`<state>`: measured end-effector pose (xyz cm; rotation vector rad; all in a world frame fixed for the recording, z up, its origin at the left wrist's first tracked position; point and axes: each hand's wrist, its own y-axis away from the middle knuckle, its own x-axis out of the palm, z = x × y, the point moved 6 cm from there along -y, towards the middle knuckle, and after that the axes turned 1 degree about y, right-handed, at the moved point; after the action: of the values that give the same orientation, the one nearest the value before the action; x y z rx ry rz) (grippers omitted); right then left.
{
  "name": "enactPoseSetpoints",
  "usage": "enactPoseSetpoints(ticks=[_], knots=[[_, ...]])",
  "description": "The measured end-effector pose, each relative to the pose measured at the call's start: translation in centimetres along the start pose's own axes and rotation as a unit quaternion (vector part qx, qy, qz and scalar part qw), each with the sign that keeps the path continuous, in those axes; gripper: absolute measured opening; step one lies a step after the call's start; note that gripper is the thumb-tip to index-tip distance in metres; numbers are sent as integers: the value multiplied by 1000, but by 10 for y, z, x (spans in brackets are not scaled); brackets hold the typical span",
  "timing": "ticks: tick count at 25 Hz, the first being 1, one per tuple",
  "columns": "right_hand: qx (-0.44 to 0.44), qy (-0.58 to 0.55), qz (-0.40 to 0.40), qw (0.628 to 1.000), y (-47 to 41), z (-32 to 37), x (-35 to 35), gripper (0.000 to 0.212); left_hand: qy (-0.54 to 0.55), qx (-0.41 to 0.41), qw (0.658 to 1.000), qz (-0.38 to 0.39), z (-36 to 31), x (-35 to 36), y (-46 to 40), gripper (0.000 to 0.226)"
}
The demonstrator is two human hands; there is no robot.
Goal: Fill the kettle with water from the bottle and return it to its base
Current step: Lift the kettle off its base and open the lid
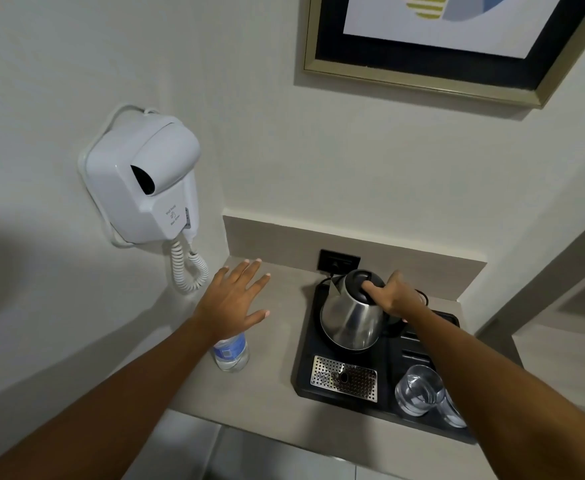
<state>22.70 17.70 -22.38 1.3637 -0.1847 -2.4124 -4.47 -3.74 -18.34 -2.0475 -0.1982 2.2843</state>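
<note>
A steel kettle (349, 315) with a black lid stands on its base at the back of a black tray (304, 372). My right hand (396, 296) grips the kettle's handle, thumb resting on the lid. A clear water bottle (232, 351) with a blue label stands on the counter left of the tray; its top is hidden under my left wrist. My left hand (235, 299) hovers above the bottle, palm down, fingers spread, holding nothing.
A perforated metal drip grate (344, 377) and two upturned glasses (419, 389) sit at the tray's front. A black wall socket (339, 261) is behind the kettle. A white wall-mounted hair dryer (142, 181) with coiled cord hangs left. A framed picture (457, 46) hangs above.
</note>
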Motion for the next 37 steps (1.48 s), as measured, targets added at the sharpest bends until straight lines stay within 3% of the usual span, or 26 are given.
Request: enactPoseSetpoints(ticks=[7,19,25,29,37], knots=[[-6,-18,-5,1000,2,5,-1,74,-40,9,999,29,3,15,3,75],[-11,-114,57,992,4,76,0,106,-25,2,999,30,10,11,7,77],[12,-110,113,987,3,109,50,96,-12,-5,1000,18,19,6,17,76],[-26,-98,100,990,1,119,91,81,-7,-12,1000,9,24,10,20,74],[-34,-122,138,982,-6,139,124,78,14,-22,1000,0,29,15,16,76]])
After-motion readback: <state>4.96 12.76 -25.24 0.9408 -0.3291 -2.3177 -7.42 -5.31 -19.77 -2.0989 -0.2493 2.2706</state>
